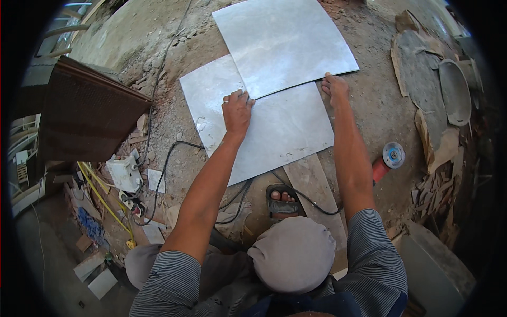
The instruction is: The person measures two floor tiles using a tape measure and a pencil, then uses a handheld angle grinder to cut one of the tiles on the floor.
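Observation:
Two large, glossy grey-white tiles lie partly overlapped on the ground ahead of me. My left hand [237, 110] grips the near left corner of the upper tile [288, 42], fingers curled at its edge. Further right, my right hand [335, 87] holds the same tile's near edge close to its right corner, thumb on top. That near edge shows a thin dark gap over the lower tile [280, 129], so it seems slightly raised. Small chips and marks show along the lower tile's left and near edges. The far end of the upper tile runs out of view.
A red angle grinder [380, 170] with a round disc lies right of my right forearm. Black cable [168, 171] winds past the tiles. A plank [319, 185] lies by my sandalled foot [282, 198]. Tile shards [435, 193] and an oval basin [455, 92] are at right.

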A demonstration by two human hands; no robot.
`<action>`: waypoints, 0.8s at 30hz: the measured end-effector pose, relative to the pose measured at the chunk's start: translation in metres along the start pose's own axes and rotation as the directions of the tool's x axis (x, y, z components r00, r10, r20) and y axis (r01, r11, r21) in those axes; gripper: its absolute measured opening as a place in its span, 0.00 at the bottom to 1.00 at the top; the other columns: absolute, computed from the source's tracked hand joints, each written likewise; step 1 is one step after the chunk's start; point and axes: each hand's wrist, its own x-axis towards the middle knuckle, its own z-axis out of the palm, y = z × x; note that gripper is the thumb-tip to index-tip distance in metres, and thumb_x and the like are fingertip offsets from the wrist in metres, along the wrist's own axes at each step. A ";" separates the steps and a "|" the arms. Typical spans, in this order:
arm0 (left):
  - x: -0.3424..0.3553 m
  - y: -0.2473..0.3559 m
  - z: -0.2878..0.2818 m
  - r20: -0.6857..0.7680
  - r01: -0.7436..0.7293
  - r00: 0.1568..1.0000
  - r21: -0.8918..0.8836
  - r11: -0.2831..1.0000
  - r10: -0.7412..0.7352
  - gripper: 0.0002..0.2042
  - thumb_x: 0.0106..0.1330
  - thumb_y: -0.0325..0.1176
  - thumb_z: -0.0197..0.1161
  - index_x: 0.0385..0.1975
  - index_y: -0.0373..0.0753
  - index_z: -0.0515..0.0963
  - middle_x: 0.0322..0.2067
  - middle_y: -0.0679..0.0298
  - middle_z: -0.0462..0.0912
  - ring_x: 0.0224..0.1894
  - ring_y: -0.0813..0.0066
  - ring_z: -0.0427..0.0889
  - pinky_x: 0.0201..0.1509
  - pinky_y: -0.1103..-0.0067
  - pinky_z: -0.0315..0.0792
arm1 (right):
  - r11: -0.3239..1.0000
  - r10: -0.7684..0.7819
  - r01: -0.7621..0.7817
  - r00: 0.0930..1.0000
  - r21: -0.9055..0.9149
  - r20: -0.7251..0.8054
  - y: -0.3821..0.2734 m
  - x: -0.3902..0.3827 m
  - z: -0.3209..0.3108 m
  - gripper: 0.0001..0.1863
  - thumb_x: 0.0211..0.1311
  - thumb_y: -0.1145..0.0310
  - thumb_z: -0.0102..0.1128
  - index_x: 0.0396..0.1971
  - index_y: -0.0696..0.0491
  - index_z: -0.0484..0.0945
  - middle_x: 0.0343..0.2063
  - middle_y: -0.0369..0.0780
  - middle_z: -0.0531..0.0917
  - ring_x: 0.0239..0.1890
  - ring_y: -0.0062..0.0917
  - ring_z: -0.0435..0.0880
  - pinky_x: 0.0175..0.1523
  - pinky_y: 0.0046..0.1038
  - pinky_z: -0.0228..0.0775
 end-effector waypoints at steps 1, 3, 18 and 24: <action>0.000 0.000 0.000 -0.006 0.016 1.000 0.016 1.000 -0.016 0.14 0.52 0.32 0.67 0.39 0.37 0.80 0.43 0.59 0.78 0.45 0.60 0.73 0.46 0.70 0.70 | 1.000 0.008 -0.009 0.999 0.004 0.035 0.001 0.001 0.000 0.13 0.58 0.67 0.61 0.35 0.63 0.76 0.29 0.40 0.80 0.28 0.23 0.79 0.32 0.23 0.75; 0.000 0.001 0.000 -0.003 0.011 1.000 -0.002 1.000 -0.011 0.15 0.52 0.32 0.68 0.40 0.37 0.80 0.43 0.60 0.77 0.45 0.60 0.73 0.45 0.70 0.69 | 1.000 0.010 -0.010 1.000 -0.003 0.026 0.002 0.002 -0.002 0.14 0.59 0.65 0.61 0.38 0.60 0.75 0.31 0.37 0.79 0.31 0.22 0.78 0.37 0.23 0.74; -0.003 0.001 0.004 -0.092 0.005 0.996 -0.030 1.000 -0.008 0.13 0.50 0.30 0.67 0.38 0.36 0.81 0.41 0.61 0.78 0.42 0.60 0.73 0.42 0.69 0.71 | 1.000 0.003 -0.002 0.999 -0.025 0.044 0.004 0.005 -0.002 0.17 0.60 0.67 0.59 0.43 0.65 0.73 0.33 0.41 0.79 0.34 0.25 0.79 0.37 0.23 0.75; -0.004 0.002 0.004 -0.063 0.052 0.996 -0.057 0.997 -0.055 0.13 0.52 0.30 0.67 0.39 0.36 0.80 0.43 0.60 0.77 0.44 0.59 0.73 0.44 0.69 0.70 | 1.000 -0.003 0.004 0.998 -0.028 0.070 0.003 0.005 -0.003 0.18 0.60 0.66 0.59 0.42 0.65 0.74 0.35 0.42 0.80 0.34 0.25 0.80 0.38 0.23 0.75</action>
